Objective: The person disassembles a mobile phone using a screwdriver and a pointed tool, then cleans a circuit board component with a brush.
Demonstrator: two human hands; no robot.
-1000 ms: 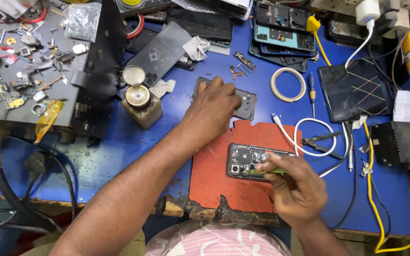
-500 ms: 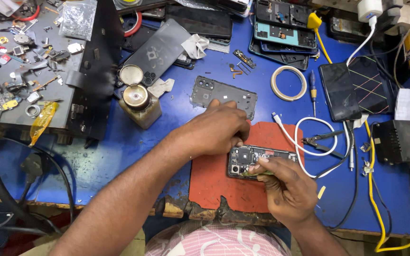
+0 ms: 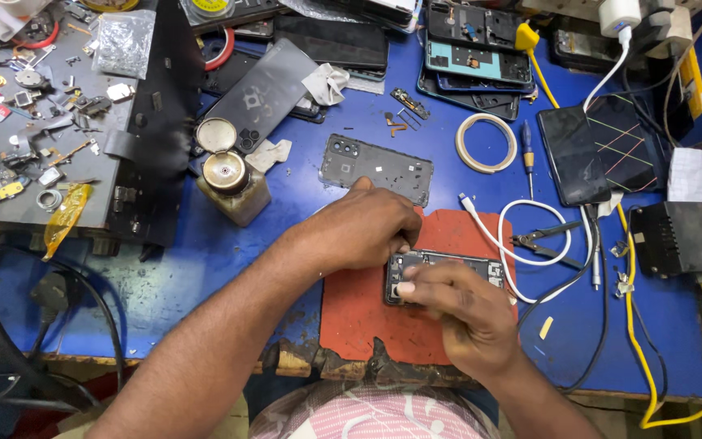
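An opened phone (image 3: 457, 267) with bare circuit parts lies on a red work mat (image 3: 383, 313) on the blue bench. My left hand (image 3: 363, 228) rests on the phone's left end and holds it down. My right hand (image 3: 461, 313) covers the phone's near side, its fingers curled tight with the thumb pressed on the board; any tool inside the fingers is hidden. A dark grey phone back cover (image 3: 377, 168) lies just beyond the mat, apart from both hands.
A glass bottle with a metal cap (image 3: 227, 183) stands left of the mat. A white cable (image 3: 522, 236), cutters (image 3: 542, 238), a screwdriver (image 3: 528, 158) and a tape ring (image 3: 487, 142) lie to the right. Phones (image 3: 582, 154) and a parts tray (image 3: 34, 122) crowd the back and left.
My left hand came off the grey back cover and moved down onto the opened phone's left end. My right hand shifted up and left over the phone.
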